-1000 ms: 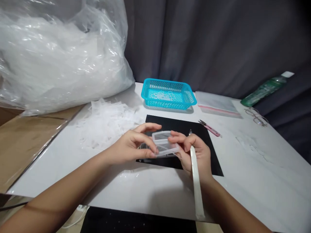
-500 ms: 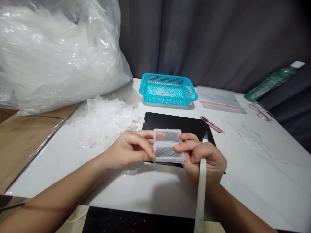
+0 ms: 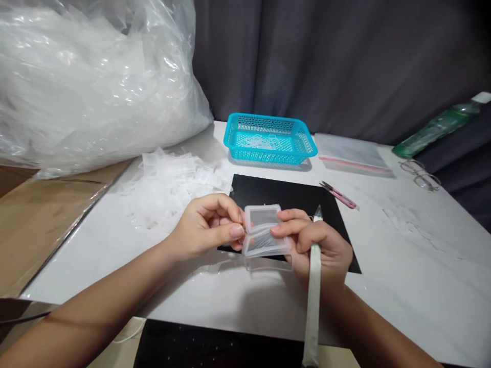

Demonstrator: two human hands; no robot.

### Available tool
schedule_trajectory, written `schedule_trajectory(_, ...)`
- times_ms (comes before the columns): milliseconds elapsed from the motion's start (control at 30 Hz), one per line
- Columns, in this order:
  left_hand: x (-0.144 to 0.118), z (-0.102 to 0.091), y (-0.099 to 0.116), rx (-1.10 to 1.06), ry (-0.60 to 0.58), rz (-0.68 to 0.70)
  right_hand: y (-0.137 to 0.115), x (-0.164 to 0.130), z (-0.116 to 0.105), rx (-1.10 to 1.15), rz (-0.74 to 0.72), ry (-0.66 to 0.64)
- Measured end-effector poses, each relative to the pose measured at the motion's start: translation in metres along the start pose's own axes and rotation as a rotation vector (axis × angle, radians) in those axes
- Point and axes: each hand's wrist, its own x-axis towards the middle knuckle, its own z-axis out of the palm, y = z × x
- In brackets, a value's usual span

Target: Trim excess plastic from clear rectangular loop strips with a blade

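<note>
Both hands met above the near edge of the black mat on the white table. Left hand pinched with thumb and forefinger at the left edge of a small clear plastic case; whether something thin was held between those fingertips could not be told. Right hand gripped the right side of the case between thumb and fingers, and the same hand also clasped a long white-handled tool, its pointed tip rising just beside the case and its handle running down toward the near table edge. Case was held open just above the mat, its lid raised toward the far side and its tray tilted toward the viewer; contents were too blurred to name.

Loose pile of small clear plastic bags lay on the table to the left of the mat, near the left hand. Large clear sack filled with more plastic stood behind it. Turquoise basket sat beyond the mat, with a flat clear pouch beside it to the right. Pink snips lay just off the mat's far right corner. Eyeglasses and a green bottle rested at the far right
</note>
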Motion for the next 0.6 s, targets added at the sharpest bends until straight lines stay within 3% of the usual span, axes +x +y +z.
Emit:
schedule_trajectory(300, -0.0005, 0.0005, 0.0007, 0.09, 0.04, -0.071, -0.0006, 0.0003, 0.0, -0.096, -0.088, -0.006)
schedule_trajectory(600, -0.0005, -0.0005, -0.0038, 0.025, 0.044, -0.132, -0.0053, -0.0028, 0.0002, -0.14, -0.162, 0.043)
